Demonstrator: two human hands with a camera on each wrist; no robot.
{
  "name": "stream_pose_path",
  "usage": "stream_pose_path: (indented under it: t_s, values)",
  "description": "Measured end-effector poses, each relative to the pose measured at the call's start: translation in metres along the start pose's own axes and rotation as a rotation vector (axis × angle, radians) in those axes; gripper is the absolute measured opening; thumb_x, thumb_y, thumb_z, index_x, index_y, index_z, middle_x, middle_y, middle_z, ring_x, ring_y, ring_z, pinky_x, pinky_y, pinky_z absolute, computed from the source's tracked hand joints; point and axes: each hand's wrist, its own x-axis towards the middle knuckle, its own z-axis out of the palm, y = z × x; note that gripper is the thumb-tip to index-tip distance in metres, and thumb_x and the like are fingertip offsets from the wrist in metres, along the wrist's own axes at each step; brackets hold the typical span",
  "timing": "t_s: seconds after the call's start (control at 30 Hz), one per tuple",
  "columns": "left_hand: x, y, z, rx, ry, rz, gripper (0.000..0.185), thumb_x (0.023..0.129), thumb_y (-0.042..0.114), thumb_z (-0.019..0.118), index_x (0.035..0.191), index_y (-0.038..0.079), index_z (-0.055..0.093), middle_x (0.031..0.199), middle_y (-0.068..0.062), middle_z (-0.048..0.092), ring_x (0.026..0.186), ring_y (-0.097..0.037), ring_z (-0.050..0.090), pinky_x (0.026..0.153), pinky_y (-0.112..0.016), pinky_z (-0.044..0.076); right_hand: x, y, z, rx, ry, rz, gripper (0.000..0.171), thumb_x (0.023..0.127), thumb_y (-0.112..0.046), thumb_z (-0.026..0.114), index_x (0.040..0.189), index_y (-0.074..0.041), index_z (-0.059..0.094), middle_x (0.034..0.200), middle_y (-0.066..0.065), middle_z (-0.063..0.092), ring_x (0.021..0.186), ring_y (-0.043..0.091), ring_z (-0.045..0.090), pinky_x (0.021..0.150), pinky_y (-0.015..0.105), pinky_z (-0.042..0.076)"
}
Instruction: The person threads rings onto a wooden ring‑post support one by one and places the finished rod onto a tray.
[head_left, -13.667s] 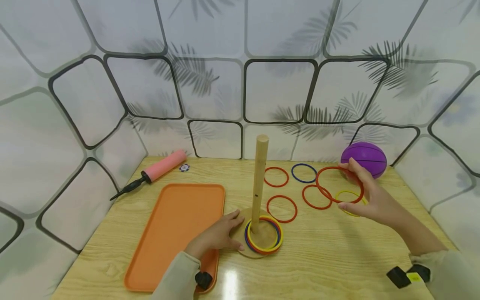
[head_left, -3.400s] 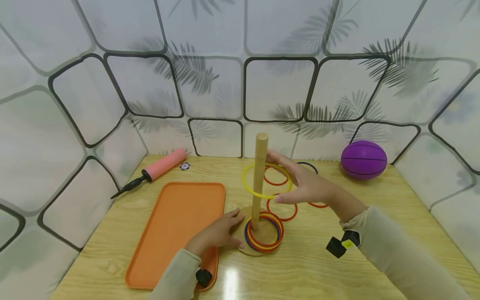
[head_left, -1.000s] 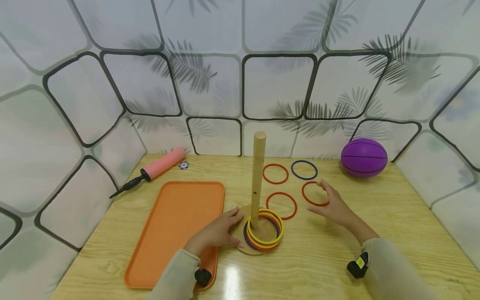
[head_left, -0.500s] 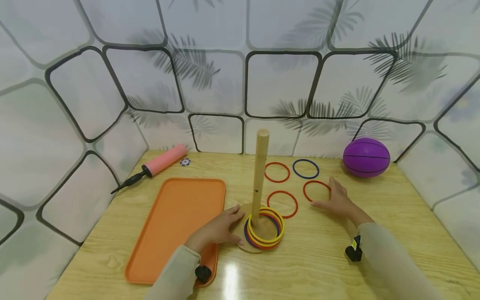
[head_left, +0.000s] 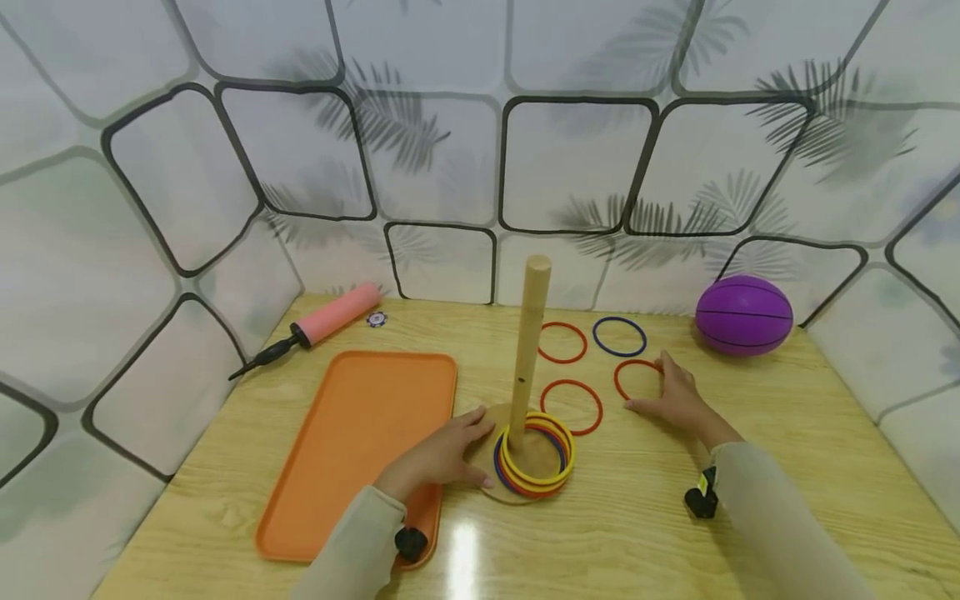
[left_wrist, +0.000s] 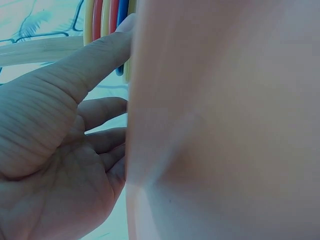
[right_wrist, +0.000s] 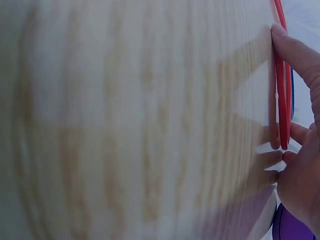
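At the near left, a tray lies flat on the desk, its right side partly under the left hand. That hand's fingers are spread and relaxed, resting at the left edge of the round base rather than clasping it, presumably to steady it. Stacked rings lie around the upright post; the yellow one that was in the right hand at the post a few seconds ago now tops them. Farther off to the right, the right hand has come down from above a red ring, and its thumb and fingers now curl about that ring's right side (how firmly, I cannot tell). The ring looks to lie flat on the desk yet, so I judge the step in hand to be taking hold of it, with the yellow one already done. Left of it, apart from the stack's far side, is a near red ring; beyond are a far red ring and a blue ring, so three remain unheld off the post. At the far left are a pump and a chip; at the far right, a ball.
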Motion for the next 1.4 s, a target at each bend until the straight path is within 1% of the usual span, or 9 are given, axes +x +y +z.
stream_pose_path:
  t_s: [0.37, 0.57, 0.7, 0.97, 1.1, 1.2, 1.3, 1.37, 1.4]
  values:
    - [0.0, 0.0, -0.001, -0.007, -0.001, -0.005, 0.083, 0.077, 0.031, 0.079, 0.144, 0.002, 0.039, 0.154, -0.019, 0.021, 0.14, -0.037, 0.022, 0.11, -0.049, 0.026, -0.001, 0.002, 0.0, 0.019, 0.039, -0.028, 0.115, 0.074, -0.039, 0.08, 0.147, 0.009, 0.006, 0.141, 0.034, 0.03, 0.13, 0.052, 0.013, 0.104, 0.064, 0.017]
    - [0.001, -0.001, 0.0, 0.005, 0.002, 0.014, 0.084, 0.076, 0.031, 0.079, 0.143, 0.001, 0.039, 0.153, -0.019, 0.022, 0.139, -0.037, 0.022, 0.11, -0.048, 0.027, -0.004, 0.004, -0.003, 0.002, 0.01, -0.039, 0.117, 0.073, -0.041, 0.08, 0.147, 0.01, 0.006, 0.141, 0.034, 0.029, 0.131, 0.052, 0.012, 0.104, 0.065, 0.017]
    - [0.002, -0.002, 0.001, 0.003, -0.004, 0.018, 0.084, 0.077, 0.032, 0.079, 0.144, 0.002, 0.038, 0.154, -0.019, 0.021, 0.14, -0.036, 0.022, 0.11, -0.048, 0.027, -0.008, 0.002, -0.009, -0.017, -0.02, -0.046, 0.115, 0.074, -0.041, 0.08, 0.147, 0.01, 0.006, 0.142, 0.033, 0.028, 0.131, 0.051, 0.016, 0.104, 0.065, 0.018]
    - [0.002, -0.004, 0.002, 0.007, 0.001, 0.016, 0.085, 0.076, 0.032, 0.079, 0.144, 0.001, 0.038, 0.154, -0.02, 0.021, 0.14, -0.037, 0.022, 0.11, -0.048, 0.027, -0.022, -0.01, -0.026, -0.009, -0.075, -0.09, 0.112, 0.078, -0.036, 0.076, 0.145, 0.013, 0.002, 0.14, 0.033, 0.032, 0.124, 0.05, 0.033, 0.099, 0.063, 0.029]
    - [0.002, -0.002, 0.001, 0.0, 0.002, 0.005, 0.085, 0.076, 0.032, 0.079, 0.144, 0.001, 0.038, 0.154, -0.019, 0.021, 0.14, -0.037, 0.022, 0.11, -0.048, 0.026, -0.032, -0.019, -0.036, 0.036, -0.086, -0.123, 0.11, 0.081, -0.032, 0.075, 0.145, 0.013, -0.001, 0.141, 0.034, 0.029, 0.125, 0.051, 0.031, 0.098, 0.064, 0.032]
    - [0.001, -0.001, 0.001, -0.006, -0.002, -0.005, 0.085, 0.076, 0.032, 0.079, 0.144, 0.002, 0.038, 0.154, -0.018, 0.021, 0.14, -0.036, 0.021, 0.11, -0.048, 0.026, -0.039, -0.03, -0.044, 0.077, -0.056, -0.193, 0.106, 0.081, -0.023, 0.076, 0.145, 0.014, 0.0, 0.14, 0.037, 0.029, 0.125, 0.052, 0.031, 0.098, 0.064, 0.031]
    - [0.001, -0.001, 0.001, -0.011, -0.004, -0.008, 0.085, 0.076, 0.032, 0.079, 0.144, 0.002, 0.037, 0.154, -0.018, 0.02, 0.14, -0.036, 0.021, 0.11, -0.048, 0.026, -0.045, -0.044, -0.052, 0.109, -0.031, -0.255, 0.106, 0.079, -0.014, 0.077, 0.146, 0.012, 0.0, 0.14, 0.038, 0.028, 0.125, 0.052, 0.033, 0.099, 0.061, 0.03]
    - [0.001, -0.001, 0.002, -0.009, -0.004, -0.009, 0.085, 0.076, 0.032, 0.079, 0.144, 0.002, 0.037, 0.154, -0.018, 0.02, 0.14, -0.036, 0.021, 0.11, -0.048, 0.026, -0.048, -0.053, -0.056, 0.138, -0.012, -0.309, 0.105, 0.078, -0.008, 0.077, 0.148, 0.01, 0.001, 0.139, 0.035, 0.031, 0.124, 0.046, 0.036, 0.107, 0.043, 0.031]
    - [0.002, -0.002, 0.002, -0.003, -0.005, -0.009, 0.086, 0.076, 0.033, 0.079, 0.145, 0.003, 0.037, 0.154, -0.018, 0.02, 0.14, -0.035, 0.021, 0.11, -0.048, 0.026, -0.049, -0.058, -0.058, 0.156, -0.002, -0.343, 0.104, 0.077, -0.005, 0.077, 0.148, 0.009, 0.003, 0.138, 0.034, 0.033, 0.126, 0.037, 0.039, 0.108, 0.033, 0.032]
